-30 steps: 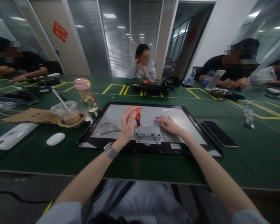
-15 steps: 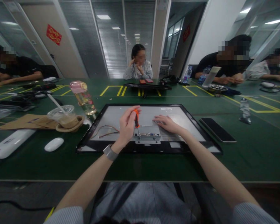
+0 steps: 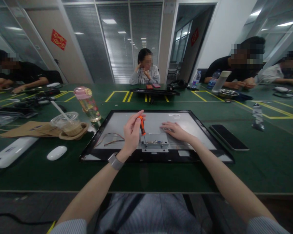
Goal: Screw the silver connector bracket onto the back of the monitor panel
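Left hand (image 3: 132, 132) grips an orange screwdriver (image 3: 142, 125), fingers closed; right hand (image 3: 175, 130) rests, fingers spread, on the panel (image 3: 117, 122).

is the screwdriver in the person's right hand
No, the orange-and-black screwdriver is in the left hand, while the right hand lies spread on the grey panel.

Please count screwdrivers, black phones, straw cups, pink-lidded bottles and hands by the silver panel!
Orange-and-black screwdriver: 1
Black rectangular phone: 1
Clear plastic straw cup: 1
Clear pink-lidded bottle: 1
Bare left hand, right hand: 2
Total: 6
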Action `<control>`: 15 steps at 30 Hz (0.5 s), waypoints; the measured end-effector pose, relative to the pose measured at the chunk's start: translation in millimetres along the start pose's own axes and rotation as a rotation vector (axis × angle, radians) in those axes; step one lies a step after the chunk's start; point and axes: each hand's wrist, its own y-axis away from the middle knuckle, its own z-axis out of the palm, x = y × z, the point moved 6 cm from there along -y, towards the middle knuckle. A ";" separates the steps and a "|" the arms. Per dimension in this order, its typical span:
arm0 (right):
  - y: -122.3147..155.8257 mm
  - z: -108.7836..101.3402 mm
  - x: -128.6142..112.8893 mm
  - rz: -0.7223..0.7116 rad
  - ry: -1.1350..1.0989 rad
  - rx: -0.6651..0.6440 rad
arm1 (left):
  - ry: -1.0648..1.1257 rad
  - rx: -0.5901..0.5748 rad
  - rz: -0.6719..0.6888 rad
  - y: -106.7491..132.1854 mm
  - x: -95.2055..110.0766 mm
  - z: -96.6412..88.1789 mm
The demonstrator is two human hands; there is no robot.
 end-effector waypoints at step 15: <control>-0.2 0.3 2.1 -0.010 0.013 0.009 | -0.054 -0.034 0.051 0.3 5.6 3.0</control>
